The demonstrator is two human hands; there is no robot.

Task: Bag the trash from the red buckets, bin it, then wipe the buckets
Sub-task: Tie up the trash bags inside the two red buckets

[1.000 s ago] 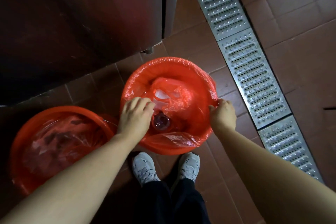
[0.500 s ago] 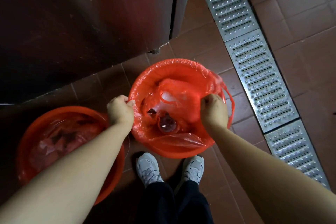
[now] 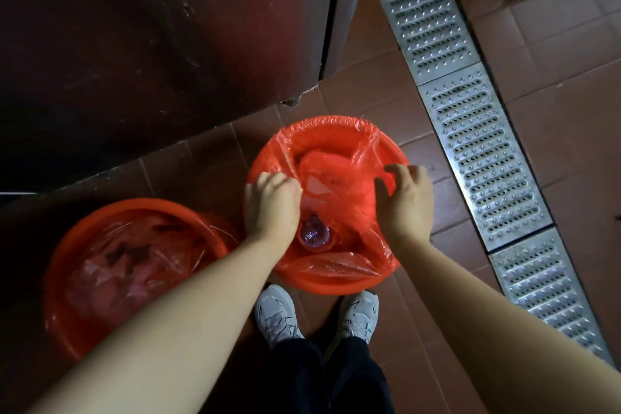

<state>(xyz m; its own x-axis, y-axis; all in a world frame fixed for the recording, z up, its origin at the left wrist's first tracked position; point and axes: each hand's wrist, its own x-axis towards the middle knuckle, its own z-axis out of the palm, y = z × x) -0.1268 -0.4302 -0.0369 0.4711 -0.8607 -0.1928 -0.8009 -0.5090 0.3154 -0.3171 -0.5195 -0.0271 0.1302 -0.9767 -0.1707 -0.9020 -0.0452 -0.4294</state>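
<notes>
On the brown tiled floor (image 3: 386, 87), the round red plastic bucket (image 3: 336, 287) holds a thin red plastic liner bag (image 3: 339, 178). The left hand (image 3: 273, 204) and right hand (image 3: 407, 200) each grip a bunched edge of it, apparently over a clear bottle (image 3: 315, 235). A second lined red bucket (image 3: 111, 212) stands just left.

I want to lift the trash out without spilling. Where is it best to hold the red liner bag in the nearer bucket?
Probably the liner bag by its loose top edge, from above and from both sides. The left hand and right hand already gather it there; the far edge remains over the bucket rim. Gathering above the clear cup closes the bag.
</notes>
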